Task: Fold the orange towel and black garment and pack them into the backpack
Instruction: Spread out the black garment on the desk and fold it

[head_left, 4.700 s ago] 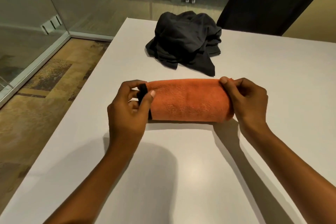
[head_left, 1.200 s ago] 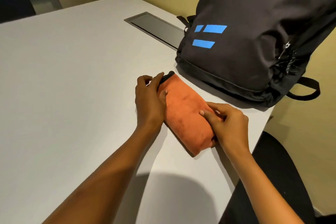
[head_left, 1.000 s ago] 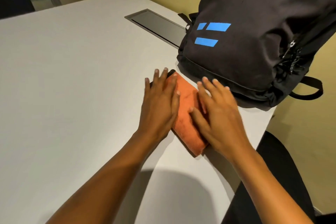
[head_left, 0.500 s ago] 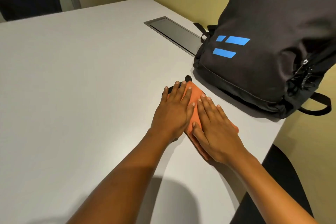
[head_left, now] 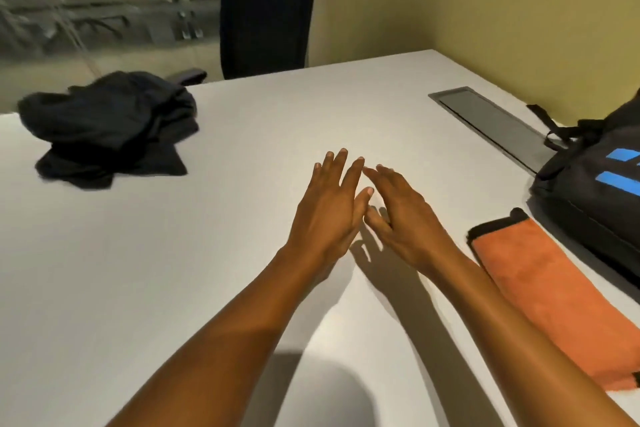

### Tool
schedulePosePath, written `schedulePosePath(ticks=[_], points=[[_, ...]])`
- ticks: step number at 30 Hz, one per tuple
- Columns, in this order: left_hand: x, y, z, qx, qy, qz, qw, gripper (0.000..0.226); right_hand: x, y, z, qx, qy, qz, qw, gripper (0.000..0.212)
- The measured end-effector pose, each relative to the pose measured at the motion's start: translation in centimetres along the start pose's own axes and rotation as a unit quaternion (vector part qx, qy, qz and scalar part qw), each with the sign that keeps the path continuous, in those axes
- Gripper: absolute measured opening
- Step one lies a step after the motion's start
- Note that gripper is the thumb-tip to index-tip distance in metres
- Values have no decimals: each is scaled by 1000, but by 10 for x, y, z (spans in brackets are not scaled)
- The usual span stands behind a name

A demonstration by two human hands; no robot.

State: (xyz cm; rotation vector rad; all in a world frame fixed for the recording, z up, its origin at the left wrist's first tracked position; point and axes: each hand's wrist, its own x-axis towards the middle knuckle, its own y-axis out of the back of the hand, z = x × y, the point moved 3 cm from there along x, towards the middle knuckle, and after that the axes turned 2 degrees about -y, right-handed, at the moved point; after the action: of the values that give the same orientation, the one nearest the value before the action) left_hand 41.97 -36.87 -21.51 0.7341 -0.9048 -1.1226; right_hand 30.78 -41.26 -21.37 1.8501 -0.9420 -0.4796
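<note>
The folded orange towel (head_left: 550,295) lies flat at the table's right edge, right beside the black backpack (head_left: 599,191) with blue stripes. The black garment (head_left: 107,121) sits crumpled in a heap at the far left of the table. My left hand (head_left: 329,211) and my right hand (head_left: 401,215) hover side by side over the middle of the table, fingers spread, holding nothing. Both hands are left of the towel and well right of the garment.
A grey cable hatch (head_left: 491,121) is set into the white table (head_left: 173,270) behind the backpack. A black office chair (head_left: 266,10) stands at the far side. A yellow wall runs along the right and a glass partition along the back left.
Both hands have lifted off the orange towel and moved left, now empty. My view has swung left, bringing the black garment into sight and pushing the backpack to the right edge.
</note>
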Motion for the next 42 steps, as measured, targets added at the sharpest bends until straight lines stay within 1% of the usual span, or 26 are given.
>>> schedulePosePath(ticks=[5,10,13,16,18,20,23,25,26,27,28,30,32,33,34,37,38,39,40,41,42], points=[[-4,85,-90,38,96,51,993,53,71,-23,-86,30,106,-28,994,55],[-15,161,-177,65,210,105,970,56,138,-50,-170,76,155,-39,984,58],[-25,195,-227,79,251,133,955,58,175,-73,-217,92,183,-44,978,61],[-34,207,-272,106,297,149,937,64,200,-101,-250,94,210,-65,971,68],[-37,204,-294,112,340,129,925,72,212,-119,-268,75,226,-80,968,74],[-37,197,-309,111,364,108,919,80,222,-134,-280,58,232,-89,967,78],[-36,190,-318,170,355,110,913,84,229,-156,-292,27,242,-111,964,76],[-34,192,-322,212,350,120,905,87,233,-167,-301,0,243,-116,963,71],[-33,195,-325,206,351,128,905,89,235,-171,-307,-15,241,-112,964,66],[-32,198,-329,174,357,137,907,91,237,-173,-313,-32,239,-103,965,58],[-32,201,-332,122,372,144,909,92,237,-174,-318,-48,238,-90,966,48],[-32,208,-337,13,407,154,900,96,238,-173,-327,-77,247,-61,964,29],[-32,215,-336,-44,412,151,897,97,238,-172,-329,-80,255,-58,962,21],[-33,217,-334,-59,408,152,898,96,238,-173,-328,-74,250,-68,963,22],[-34,221,-332,-76,405,162,897,93,239,-173,-329,-64,241,-83,965,27],[-38,230,-330,-137,411,189,881,81,239,-177,-335,-16,207,-157,966,64],[-39,233,-330,-150,418,186,877,78,238,-178,-337,-13,199,-170,965,74],[-40,234,-328,-166,421,178,874,76,239,-178,-338,-25,190,-167,967,78],[-41,235,-325,-188,422,167,871,74,240,-178,-338,-56,180,-149,971,74],[-42,234,-321,-209,421,156,869,73,241,-176,-337,-89,178,-126,972,60],[-44,233,-316,-220,419,146,869,72,241,-173,-336,-102,176,-107,973,41]])
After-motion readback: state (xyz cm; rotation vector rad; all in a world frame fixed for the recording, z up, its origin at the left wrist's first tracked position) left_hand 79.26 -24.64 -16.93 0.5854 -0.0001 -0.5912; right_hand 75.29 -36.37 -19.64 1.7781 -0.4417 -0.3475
